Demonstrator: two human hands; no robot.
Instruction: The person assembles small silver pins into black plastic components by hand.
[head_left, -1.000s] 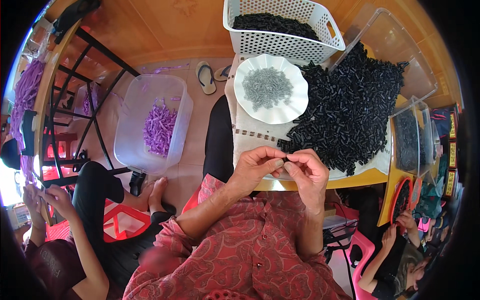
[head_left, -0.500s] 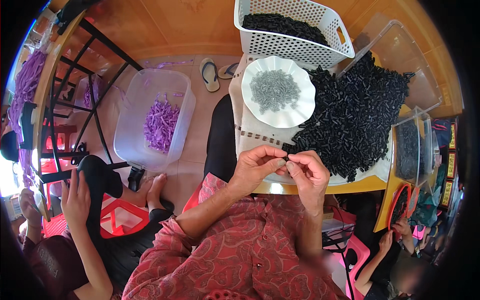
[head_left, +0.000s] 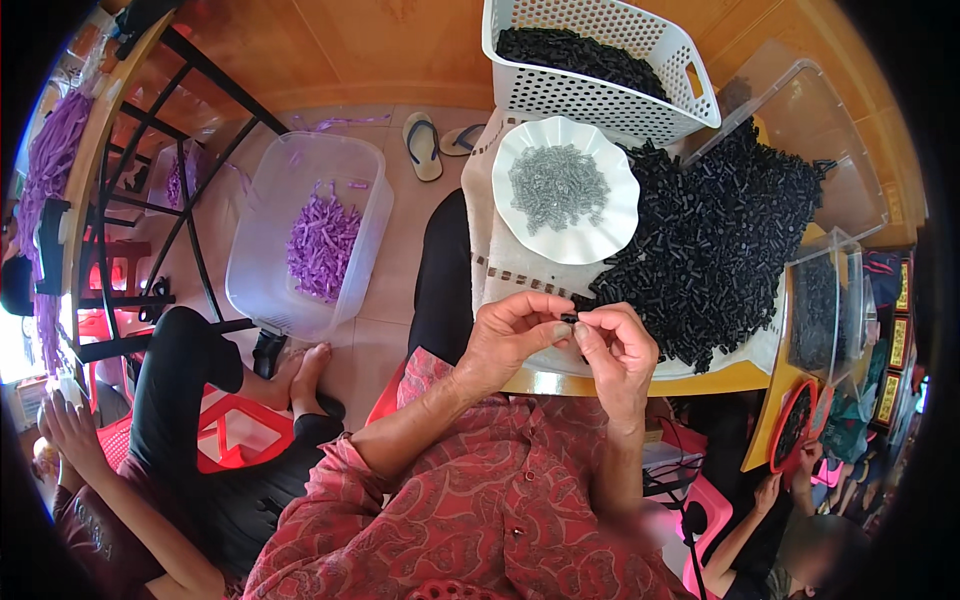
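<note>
Just over the table's near edge, my left hand [head_left: 512, 335] and my right hand [head_left: 618, 350] meet with fingertips pinched. Between them is a small black cylindrical piece [head_left: 569, 318], gripped from both sides. It resembles the many short black tubes [head_left: 700, 240] heaped on the cloth to the right. Beyond my hands stands a white scalloped plate [head_left: 520, 225] bearing a mound of small clear pieces [head_left: 558, 188]. Whether a clear piece is also between my fingers is too small to tell.
A white perforated basket [head_left: 600, 100] of black pieces stands at the back. Clear plastic bins [head_left: 825, 300] line the right. On the floor at left, a translucent tub [head_left: 255, 270] holds purple strips [head_left: 322, 245]. Co-workers sit at both sides; one's hand [head_left: 75, 430] is at far left.
My hands stay pinched together, and the black piece shows more between the fingertips now. The co-worker at left has moved a hand down and leftward. The view has shifted slightly.
</note>
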